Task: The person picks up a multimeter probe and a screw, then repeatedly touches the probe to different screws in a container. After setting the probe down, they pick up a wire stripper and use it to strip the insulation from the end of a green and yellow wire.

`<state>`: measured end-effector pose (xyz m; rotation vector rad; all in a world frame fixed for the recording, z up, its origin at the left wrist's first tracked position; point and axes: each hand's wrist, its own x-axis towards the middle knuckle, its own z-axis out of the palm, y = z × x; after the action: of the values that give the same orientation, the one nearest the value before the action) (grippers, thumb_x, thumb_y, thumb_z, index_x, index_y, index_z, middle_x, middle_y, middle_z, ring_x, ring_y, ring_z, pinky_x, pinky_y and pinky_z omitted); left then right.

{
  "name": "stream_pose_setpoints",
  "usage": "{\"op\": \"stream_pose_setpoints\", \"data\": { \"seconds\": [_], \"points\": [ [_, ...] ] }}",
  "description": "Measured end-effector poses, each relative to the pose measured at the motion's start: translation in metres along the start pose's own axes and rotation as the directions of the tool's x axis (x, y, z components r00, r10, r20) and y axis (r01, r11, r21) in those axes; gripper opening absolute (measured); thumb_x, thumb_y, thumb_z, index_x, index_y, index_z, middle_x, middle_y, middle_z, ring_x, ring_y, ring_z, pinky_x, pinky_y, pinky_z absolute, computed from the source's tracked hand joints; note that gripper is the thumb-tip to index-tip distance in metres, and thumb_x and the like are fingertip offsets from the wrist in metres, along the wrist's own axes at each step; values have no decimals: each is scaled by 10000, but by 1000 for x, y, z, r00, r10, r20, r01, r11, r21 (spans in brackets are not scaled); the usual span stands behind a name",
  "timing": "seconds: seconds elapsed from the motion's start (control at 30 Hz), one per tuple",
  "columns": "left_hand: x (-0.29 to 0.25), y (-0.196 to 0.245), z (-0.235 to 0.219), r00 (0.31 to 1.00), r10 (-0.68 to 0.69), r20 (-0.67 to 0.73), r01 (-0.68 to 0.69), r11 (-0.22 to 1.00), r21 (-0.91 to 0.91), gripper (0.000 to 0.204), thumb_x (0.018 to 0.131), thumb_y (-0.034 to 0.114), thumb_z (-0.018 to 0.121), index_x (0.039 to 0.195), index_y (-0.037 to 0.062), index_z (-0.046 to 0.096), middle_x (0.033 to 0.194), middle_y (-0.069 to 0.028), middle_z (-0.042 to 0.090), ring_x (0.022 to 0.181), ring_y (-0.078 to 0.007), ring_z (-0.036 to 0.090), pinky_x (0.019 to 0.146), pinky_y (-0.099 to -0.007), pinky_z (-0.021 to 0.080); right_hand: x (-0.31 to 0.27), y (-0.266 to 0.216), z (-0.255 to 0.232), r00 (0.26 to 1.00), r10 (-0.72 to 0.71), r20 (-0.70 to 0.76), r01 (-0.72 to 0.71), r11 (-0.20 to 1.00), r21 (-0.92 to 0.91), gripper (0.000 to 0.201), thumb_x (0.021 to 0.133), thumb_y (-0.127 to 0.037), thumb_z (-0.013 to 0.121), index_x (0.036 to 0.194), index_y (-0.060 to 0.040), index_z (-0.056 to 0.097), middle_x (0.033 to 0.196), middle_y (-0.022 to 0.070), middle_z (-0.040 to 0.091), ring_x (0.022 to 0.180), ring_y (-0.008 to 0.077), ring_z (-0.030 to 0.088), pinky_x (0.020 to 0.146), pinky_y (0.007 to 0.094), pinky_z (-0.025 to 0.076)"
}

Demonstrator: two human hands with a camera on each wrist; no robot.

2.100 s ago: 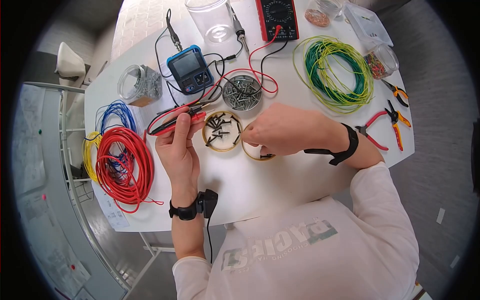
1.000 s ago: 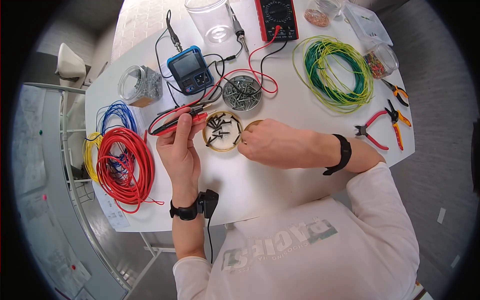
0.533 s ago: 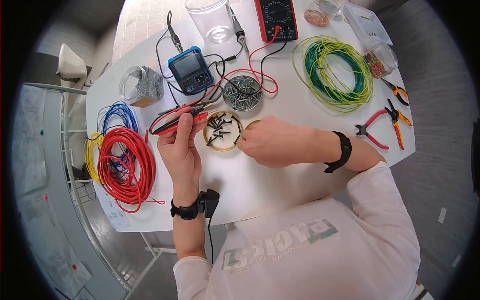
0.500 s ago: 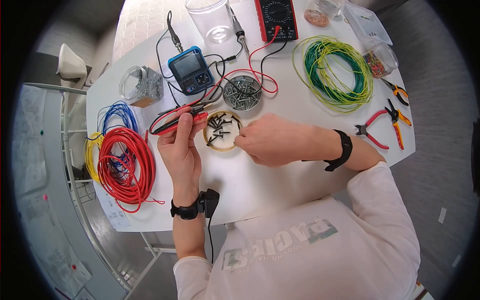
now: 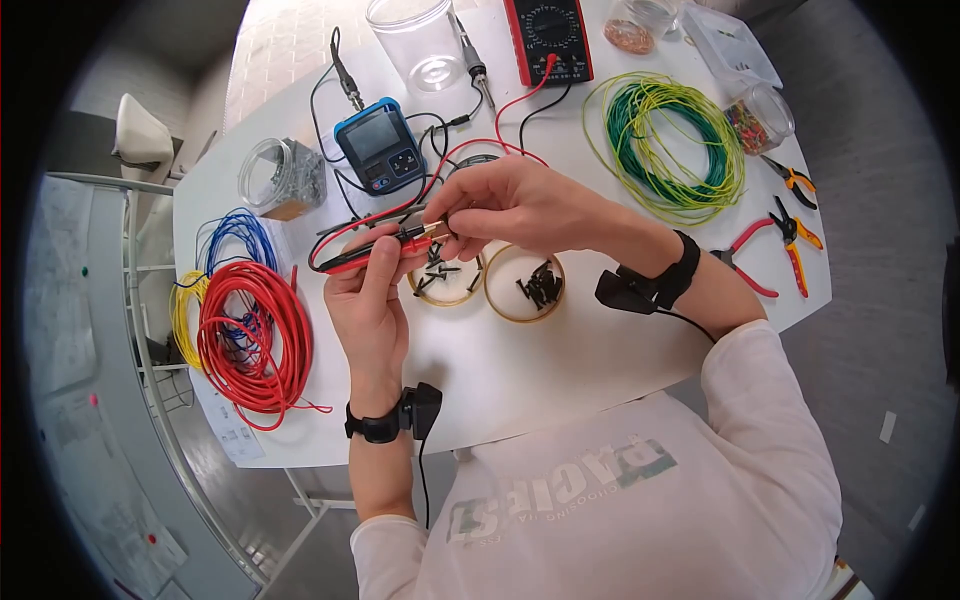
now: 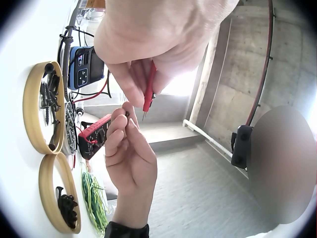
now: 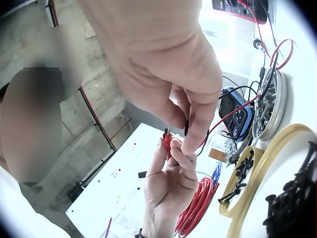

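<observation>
My left hand (image 5: 367, 315) holds a red test probe (image 6: 149, 89) and a black test probe (image 5: 408, 235) side by side, metal tips pointing right. Thumb and fingers of my right hand (image 5: 525, 205) pinch a small black screw (image 7: 186, 129) right at those tips; most of it is hidden by the fingers. Below the hands, two yellowish rings stand side by side on the table. Black screws lie scattered inside the left ring (image 6: 30, 111), while the right ring (image 5: 524, 320) encloses a heap of them. Behind the right hand, a round tin (image 7: 283, 94) of grey screws is mostly covered in the head view.
A red multimeter (image 5: 550, 40) and a blue handheld tester (image 5: 380, 145) stand at the back, their leads crossing the table. Red wire (image 5: 255, 345) is coiled at left, green wire (image 5: 670, 150) at right near several pliers (image 5: 790, 250). A clear jar (image 5: 282, 175) stands back left.
My right hand has left the rings and moved up and left to the probe tips, turning over with a screw pinched in it. The right ring is uncovered now; the tin is mostly covered.
</observation>
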<state>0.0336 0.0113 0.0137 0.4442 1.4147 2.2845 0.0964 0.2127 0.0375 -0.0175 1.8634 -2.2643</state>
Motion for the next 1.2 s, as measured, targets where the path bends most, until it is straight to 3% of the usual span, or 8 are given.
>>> {"op": "stream_pose_setpoints", "data": {
  "seconds": [0.33, 0.43, 0.5, 0.83, 0.9, 1.2],
  "points": [
    [1, -1, 0, 1000, -17, -14, 18, 998, 68, 193, 923, 66, 605, 1069, -56, 634, 973, -159, 685, 846, -226, 696, 777, -306, 580, -3, -4, 3, 998, -69, 5, 69, 996, -47, 269, 925, 2, 482, 1167, 41, 594, 1006, 102, 676, 902, 119, 669, 846, 256, 552],
    [1, 0, 1, 1000, -13, -19, 15, 997, 71, 193, 923, 68, 606, 1069, -55, 635, 971, -157, 685, 845, -223, 695, 775, -308, 580, -3, -1, 4, 991, -135, -15, 134, 989, -63, 285, 881, -2, 474, 1121, 85, 598, 894, 84, 662, 865, 134, 672, 802, 242, 552],
    [1, 0, 1, 1000, -9, -20, 10, 997, 72, 193, 923, 68, 606, 1068, -55, 635, 970, -156, 685, 846, -222, 695, 774, -308, 580, -4, -1, 4, 987, -163, 9, 163, 978, -126, 310, 890, 48, 450, 1164, 46, 596, 988, 97, 681, 890, 114, 662, 839, 255, 549],
    [0, 0, 1, 999, 4, -46, 0, 996, 87, 196, 919, 76, 616, 1064, -55, 637, 958, -146, 686, 842, -208, 692, 760, -304, 576, -8, -7, 7, 981, -192, 6, 189, 960, -205, 310, 883, 52, 458, 1162, 48, 592, 989, 92, 683, 880, 110, 657, 814, 256, 540],
    [0, 0, 1, 999, 5, -52, 0, 996, 88, 195, 920, 75, 615, 1063, -55, 637, 956, -146, 687, 840, -207, 692, 759, -303, 575, -7, -2, 7, 975, -219, -34, 209, 960, -188, 289, 875, -9, 490, 1131, 47, 612, 855, 60, 649, 792, 120, 644, 731, 247, 528],
    [1, 1, 0, 998, 20, -65, -14, 997, 81, 189, 919, 65, 612, 1064, -54, 640, 957, -147, 689, 829, -209, 695, 751, -302, 576, -6, 1, 6, 960, -273, -56, 255, 943, -215, 255, 894, -59, 532, 1118, 20, 625, 818, 65, 661, 748, 108, 637, 667, 242, 506]
  ]
}}
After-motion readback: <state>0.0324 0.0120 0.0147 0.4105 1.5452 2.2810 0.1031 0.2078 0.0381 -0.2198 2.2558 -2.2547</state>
